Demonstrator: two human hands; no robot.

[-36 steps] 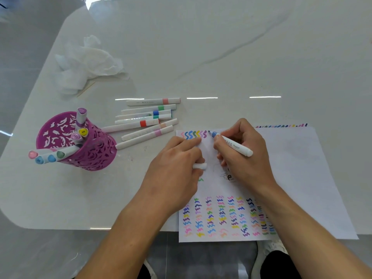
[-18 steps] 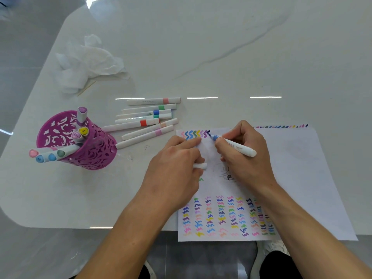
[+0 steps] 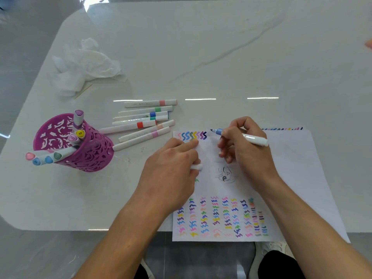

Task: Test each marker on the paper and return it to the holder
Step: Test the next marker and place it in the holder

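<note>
table [image 3: 201, 47]: white marble, grey veins | floor [image 3: 24, 37]: grey, glossy

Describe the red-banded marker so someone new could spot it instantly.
Find the purple holder at the left. Beside it, on its right, lie loose white markers. The red-banded marker is fifth from the far side, the only bright red band.

bright even light, glare strips on table [image 3: 241, 57], warped edges.
</note>
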